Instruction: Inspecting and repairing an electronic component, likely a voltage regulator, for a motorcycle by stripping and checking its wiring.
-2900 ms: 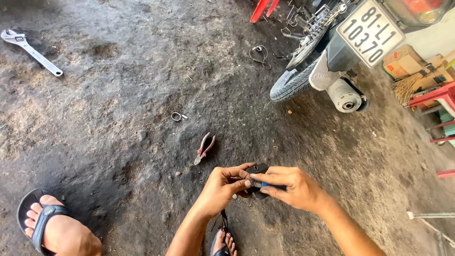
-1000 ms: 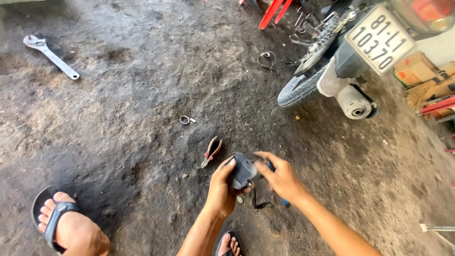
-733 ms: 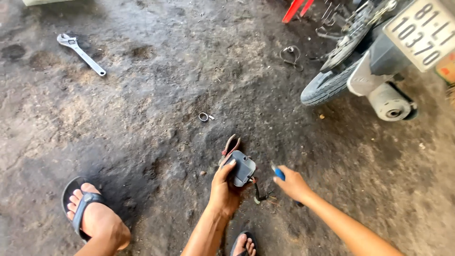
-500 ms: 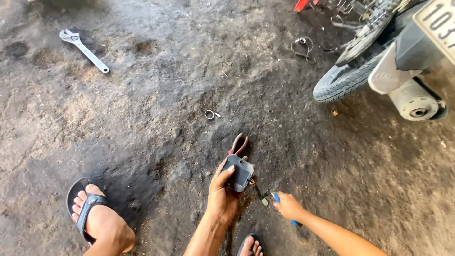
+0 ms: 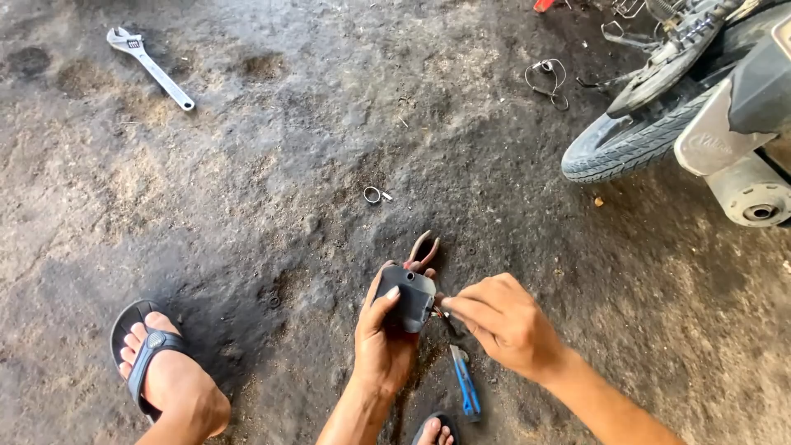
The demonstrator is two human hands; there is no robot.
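I see a dark grey plastic housing [image 5: 406,298], red-handled pliers [image 5: 423,249], a blue-handled screwdriver [image 5: 465,384], a silver adjustable wrench [image 5: 150,66] and grey-strapped black sandal [image 5: 144,356].

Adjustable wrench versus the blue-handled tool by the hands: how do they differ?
The adjustable wrench is bare silver metal, lying far off at upper left; the blue-handled tool is slimmer and lies just below the right hand. The wrench's jaw head shows; the blue tool's tip is hidden. Both lie loose on the dirty floor.
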